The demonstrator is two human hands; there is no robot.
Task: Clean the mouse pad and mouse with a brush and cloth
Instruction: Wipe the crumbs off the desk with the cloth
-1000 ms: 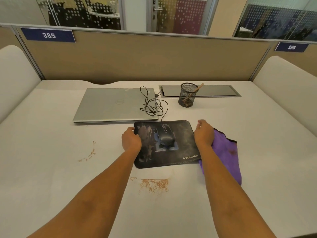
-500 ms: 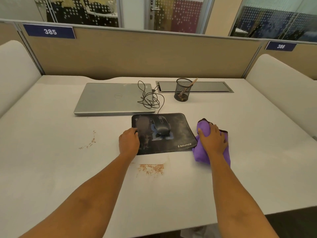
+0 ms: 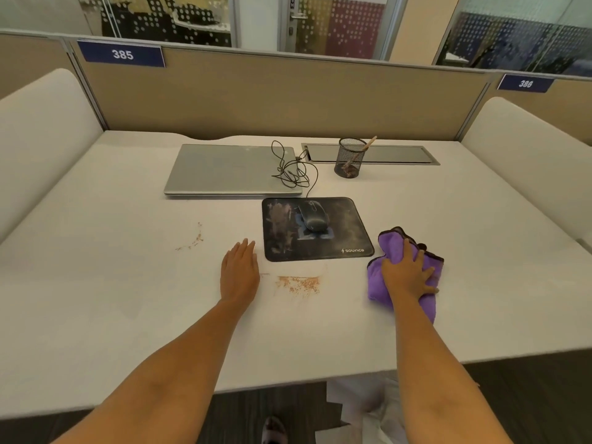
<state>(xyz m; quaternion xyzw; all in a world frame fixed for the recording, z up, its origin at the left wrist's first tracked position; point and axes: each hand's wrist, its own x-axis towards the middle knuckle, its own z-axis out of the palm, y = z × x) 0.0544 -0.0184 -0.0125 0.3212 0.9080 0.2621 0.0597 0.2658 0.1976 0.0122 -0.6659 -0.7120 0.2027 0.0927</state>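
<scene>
The black mouse pad (image 3: 339, 232) lies mid-desk, smeared with pale dust. A black wired mouse (image 3: 313, 217) sits on its upper middle. My left hand (image 3: 240, 270) lies flat on the desk, fingers straight, just off the pad's lower left corner and not touching it. My right hand (image 3: 408, 274) holds the bunched purple cloth (image 3: 389, 243) against the desk, right of the pad's lower right corner. A brush with a wooden handle (image 3: 368, 144) stands in a black mesh cup (image 3: 349, 161) behind the pad.
A shut silver laptop (image 3: 230, 171) lies behind the pad, with the coiled mouse cable (image 3: 290, 169) at its right edge. Brown crumbs (image 3: 298, 283) lie in front of the pad, and another crumb patch (image 3: 192, 240) further left. A cable hatch (image 3: 400, 153) is set in the desk.
My left hand let go of the pad's left edge and now lies flat beside it. My right hand gathered the cloth into a bunch and drew it right, away from the pad.
</scene>
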